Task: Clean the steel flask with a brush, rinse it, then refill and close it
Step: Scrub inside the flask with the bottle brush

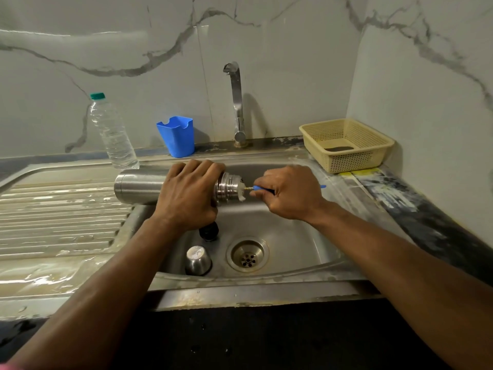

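Observation:
The steel flask (138, 186) lies on its side over the sink's left rim, its open mouth pointing right. My left hand (188, 194) grips it near the neck. My right hand (289, 192) is closed on the blue-handled brush (257, 188), whose white bristles sit in the flask's mouth with foam around them. Down in the sink basin (288, 244) a black stopper (209, 232) lies partly hidden under my left wrist, and the steel cup lid (198, 260) stands upside down beside the drain (248, 255).
A tap (237, 102) rises behind the basin. A clear plastic water bottle (113, 132) with a green cap and a blue plastic holder (176, 137) stand at the back. A cream plastic basket (346, 144) sits at the right; the wet ribbed drainboard (53, 217) lies left.

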